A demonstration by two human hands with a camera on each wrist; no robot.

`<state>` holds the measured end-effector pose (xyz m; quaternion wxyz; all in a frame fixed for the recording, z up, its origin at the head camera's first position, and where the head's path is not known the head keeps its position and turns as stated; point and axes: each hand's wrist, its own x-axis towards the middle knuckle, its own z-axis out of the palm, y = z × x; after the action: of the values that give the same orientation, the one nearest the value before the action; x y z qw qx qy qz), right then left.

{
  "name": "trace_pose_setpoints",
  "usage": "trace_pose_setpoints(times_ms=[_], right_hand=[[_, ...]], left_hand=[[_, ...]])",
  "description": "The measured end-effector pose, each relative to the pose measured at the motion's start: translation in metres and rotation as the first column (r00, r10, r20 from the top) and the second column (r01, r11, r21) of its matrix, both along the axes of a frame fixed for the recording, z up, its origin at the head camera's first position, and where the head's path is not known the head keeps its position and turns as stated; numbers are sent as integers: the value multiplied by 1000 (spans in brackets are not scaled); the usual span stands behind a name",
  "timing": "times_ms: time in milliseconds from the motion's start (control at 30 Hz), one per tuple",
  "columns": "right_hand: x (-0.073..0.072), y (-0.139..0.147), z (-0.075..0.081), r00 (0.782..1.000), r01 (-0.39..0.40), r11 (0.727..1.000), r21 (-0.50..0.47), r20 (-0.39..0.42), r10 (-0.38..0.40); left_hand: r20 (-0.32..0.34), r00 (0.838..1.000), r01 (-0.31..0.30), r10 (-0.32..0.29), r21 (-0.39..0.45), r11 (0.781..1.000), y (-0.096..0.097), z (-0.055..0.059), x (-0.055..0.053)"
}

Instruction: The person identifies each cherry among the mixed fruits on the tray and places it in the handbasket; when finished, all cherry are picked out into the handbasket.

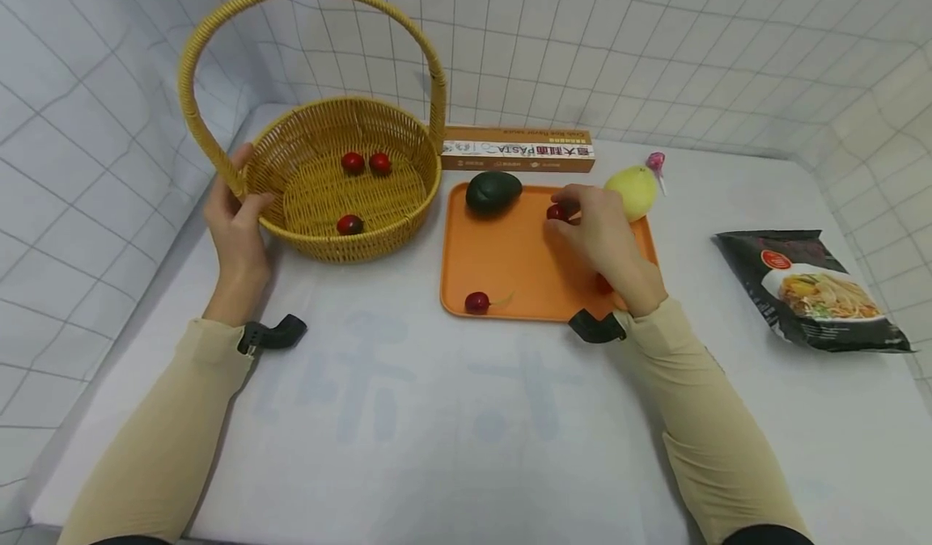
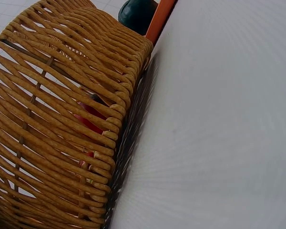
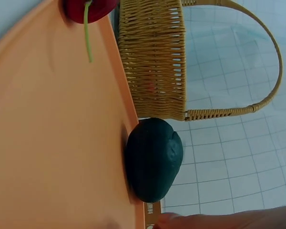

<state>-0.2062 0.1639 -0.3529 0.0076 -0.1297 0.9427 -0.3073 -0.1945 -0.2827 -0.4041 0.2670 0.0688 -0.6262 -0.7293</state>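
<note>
My left hand (image 1: 239, 242) grips the left rim of a yellow wicker basket (image 1: 342, 247), at the foot of its tall handle. Inside lie three red cherries (image 1: 350, 224). Over the right part of an orange tray (image 1: 498, 258), my right hand (image 1: 607, 234) pinches a dark red cherry (image 1: 557, 212) between thumb and fingers. Another cherry (image 1: 477, 302) with a green stem lies at the tray's near left corner. Under the right wrist a further red cherry (image 1: 603, 285) shows partly. A dark green avocado (image 3: 154, 160) sits at the tray's far left corner.
A yellow round fruit (image 1: 632, 192) lies at the tray's far right corner, beside a pink lollipop (image 1: 656, 162). Behind the tray is a brown pasta box (image 1: 518, 150). A black noodle packet (image 1: 815, 290) lies at the right. White tiled walls (image 1: 655, 52) enclose the table.
</note>
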Motion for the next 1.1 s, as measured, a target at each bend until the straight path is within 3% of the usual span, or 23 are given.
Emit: trace_pose_setpoints(times_ms=[267, 467, 767, 900, 1100], right_hand=[[-1, -12, 15, 989, -29, 994, -106, -146, 14], [3, -34, 27, 973, -129, 981, -143, -209, 98], [0, -84, 44, 948, -270, 958, -96, -201, 247], [-2, -106, 45, 922, -342, 937, -66, -214, 321], [-2, -128, 43, 904, -396, 918, -12, -182, 388]], left_hand=[[2, 1000, -17, 17, -9, 1000, 0, 1, 1], [1, 1000, -30, 30, -27, 999, 0, -1, 1], [-6, 1000, -11, 11, 10, 1000, 2, -2, -1], [-10, 1000, -17, 17, -1, 1000, 1, -2, -1], [-8, 1000, -12, 12, -14, 1000, 1, 0, -1]])
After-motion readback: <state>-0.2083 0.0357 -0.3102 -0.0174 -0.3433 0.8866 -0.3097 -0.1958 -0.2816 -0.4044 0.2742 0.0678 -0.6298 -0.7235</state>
